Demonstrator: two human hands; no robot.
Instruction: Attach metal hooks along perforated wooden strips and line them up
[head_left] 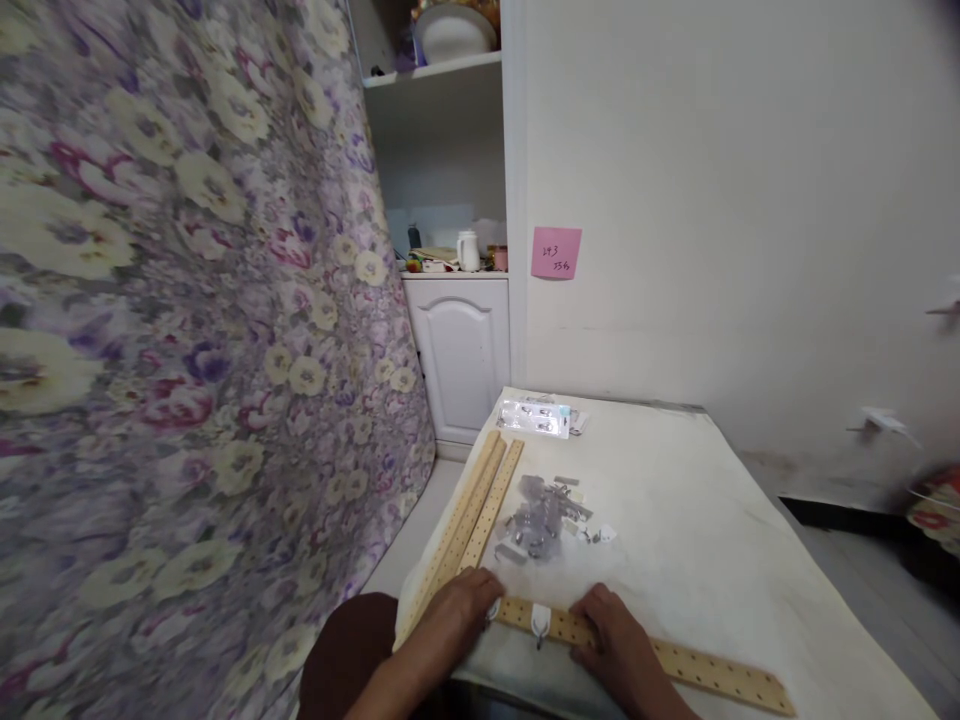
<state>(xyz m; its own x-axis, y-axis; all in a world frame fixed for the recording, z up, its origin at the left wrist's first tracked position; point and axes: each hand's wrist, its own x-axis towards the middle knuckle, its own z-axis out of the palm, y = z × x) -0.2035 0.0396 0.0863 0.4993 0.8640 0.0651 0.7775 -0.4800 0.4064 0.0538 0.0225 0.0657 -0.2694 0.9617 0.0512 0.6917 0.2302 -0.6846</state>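
Note:
A wooden strip with rows of small holes (712, 672) lies across the near part of the table. My right hand (619, 640) grips it near its middle, thumb on the near edge and fingers over the far edge. At the strip's left end my left hand (461, 605) is closed, its fingertips at a small white hook (492, 608) that they partly cover. A second white hook (540, 622) sits on the strip between my hands, its metal hook end pointing toward me. Just beyond lies a pile of small clear packets and metal pieces (541, 520).
Several more perforated wooden strips (491, 500) lie along the table's left edge. Clear blister packs (534, 418) rest at the far end of the pale-covered table (675, 500). A floral curtain (225, 300) hangs on the left. A white cabinet (465, 350) stands behind.

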